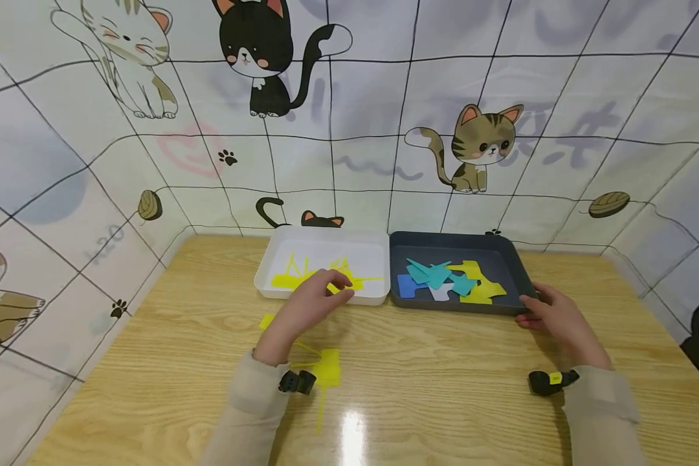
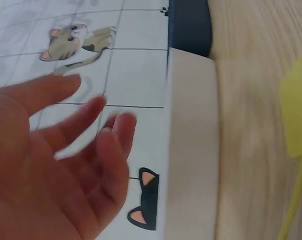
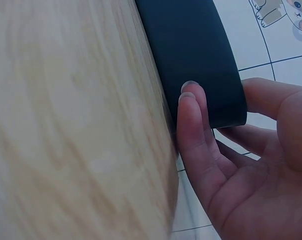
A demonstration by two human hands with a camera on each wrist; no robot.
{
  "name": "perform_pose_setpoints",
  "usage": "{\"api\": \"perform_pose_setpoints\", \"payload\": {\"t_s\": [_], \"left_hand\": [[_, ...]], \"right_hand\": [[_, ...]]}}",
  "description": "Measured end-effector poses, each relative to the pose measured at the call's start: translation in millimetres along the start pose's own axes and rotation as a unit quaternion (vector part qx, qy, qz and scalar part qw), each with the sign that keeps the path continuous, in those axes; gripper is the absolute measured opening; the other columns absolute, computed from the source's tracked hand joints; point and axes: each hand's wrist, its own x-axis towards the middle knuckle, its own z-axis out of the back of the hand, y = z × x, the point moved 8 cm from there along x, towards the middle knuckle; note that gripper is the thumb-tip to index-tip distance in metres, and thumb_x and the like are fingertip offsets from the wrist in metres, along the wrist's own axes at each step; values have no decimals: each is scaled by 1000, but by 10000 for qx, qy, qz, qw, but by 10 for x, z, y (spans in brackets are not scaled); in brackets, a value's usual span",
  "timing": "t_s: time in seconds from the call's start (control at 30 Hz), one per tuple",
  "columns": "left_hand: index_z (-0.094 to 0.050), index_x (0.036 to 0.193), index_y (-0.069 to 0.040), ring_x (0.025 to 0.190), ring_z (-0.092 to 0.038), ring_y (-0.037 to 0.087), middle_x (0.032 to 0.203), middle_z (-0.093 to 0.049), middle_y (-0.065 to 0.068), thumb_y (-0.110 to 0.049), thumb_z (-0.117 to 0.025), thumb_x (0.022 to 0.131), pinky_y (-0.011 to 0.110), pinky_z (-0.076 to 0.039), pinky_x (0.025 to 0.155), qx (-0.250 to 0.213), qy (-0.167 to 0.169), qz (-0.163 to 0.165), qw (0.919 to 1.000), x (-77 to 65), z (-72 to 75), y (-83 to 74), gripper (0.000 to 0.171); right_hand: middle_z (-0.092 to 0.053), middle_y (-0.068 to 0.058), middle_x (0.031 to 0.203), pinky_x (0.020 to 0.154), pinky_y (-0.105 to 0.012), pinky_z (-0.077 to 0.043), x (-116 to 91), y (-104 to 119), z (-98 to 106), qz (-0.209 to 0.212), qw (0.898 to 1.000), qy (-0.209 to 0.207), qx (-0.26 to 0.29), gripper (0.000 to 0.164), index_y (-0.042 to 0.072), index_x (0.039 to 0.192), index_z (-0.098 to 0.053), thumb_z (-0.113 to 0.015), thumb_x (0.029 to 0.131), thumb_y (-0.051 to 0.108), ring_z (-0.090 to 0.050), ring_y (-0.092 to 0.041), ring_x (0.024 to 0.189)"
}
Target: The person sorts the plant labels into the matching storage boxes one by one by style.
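Above the front part of the white tray [image 1: 320, 238], my left hand [image 1: 311, 301] hovers with loosely bent fingers and nothing in its grasp. Inside that tray lie yellow cut pieces [image 1: 285, 281], some with thin strips, partly hidden by the hand. The left wrist view shows the same left hand [image 2: 76, 155] beside the white tray's pale wall [image 2: 190, 150]. My right hand [image 1: 565, 320] holds the front right corner of the dark grey tray [image 1: 448, 239]. In the right wrist view, thumb and fingers of the right hand [image 3: 250, 175] stand on either side of that corner.
Teal pieces [image 1: 439, 276], a blue piece [image 1: 406, 286], a pale piece [image 1: 441, 292] and yellow pieces [image 1: 483, 288] lie in the dark tray. More yellow pieces [image 1: 328, 367] lie on the wooden table [image 1: 431, 382] near the left forearm. A cat-print sheet [image 1: 361, 162] hangs behind.
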Motion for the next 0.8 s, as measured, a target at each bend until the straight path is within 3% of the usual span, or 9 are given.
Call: {"api": "perform_pose_setpoints", "payload": {"t_s": [0.1,0.17,0.27,0.43,0.5,0.6,0.8], "left_hand": [[-60,99,-22,80,-54,15,93,-59,-6,-36,-59,89,30,-46,71,352,627,-135,9973,-70,-116,-103,17],[-61,99,-20,77,-54,13,90,-58,-6,-34,-60,88,28,-46,69,785,1068,-198,9910,-133,-212,-137,18],[-62,102,-16,76,-52,12,93,-59,-3,-30,-65,84,28,-45,69,1503,1401,-77,9786,-237,-293,-130,23],[-60,104,-17,77,-49,13,92,-53,-4,-29,-73,76,28,-42,64,2929,1501,138,9442,-409,-335,-40,33],[-59,104,-17,75,-49,13,89,-49,-4,-30,-75,74,29,-41,60,3284,1474,176,9328,-465,-335,-30,36],[-57,102,-16,72,-49,14,86,-47,-4,-29,-76,72,29,-40,57,3551,1385,233,9242,-517,-324,-34,37],[-57,96,-17,70,-47,13,82,-47,-5,-28,-77,71,28,-40,57,3680,1384,175,9193,-537,-343,-13,34]], "right_hand": [[-21,-34,142,72,-26,-54,-12,8,22,65,10000,21,-21,77,1,147,-1,-41,96,43,-65,-11,80],[-19,-34,142,73,-27,-54,-9,12,25,62,10000,35,38,76,1,147,-1,-42,96,41,-65,-11,80],[-17,-35,143,72,-27,-55,6,19,16,58,10000,9,66,75,0,147,-2,-42,96,39,-65,-11,79],[-17,-35,143,72,-27,-55,13,3,8,4,10000,-29,57,74,0,147,-2,-42,96,38,-65,-11,79],[-17,-35,143,72,-27,-55,12,-2,7,-3,10000,-29,40,74,0,147,-1,-41,97,38,-65,-11,78],[-18,-35,143,72,-28,-55,14,6,6,-9,10000,-29,31,74,1,147,-2,-42,97,38,-65,-11,79],[-18,-35,143,72,-27,-55,14,35,2,-6,10000,-32,47,74,0,147,-2,-42,96,38,-65,-11,79]]}}
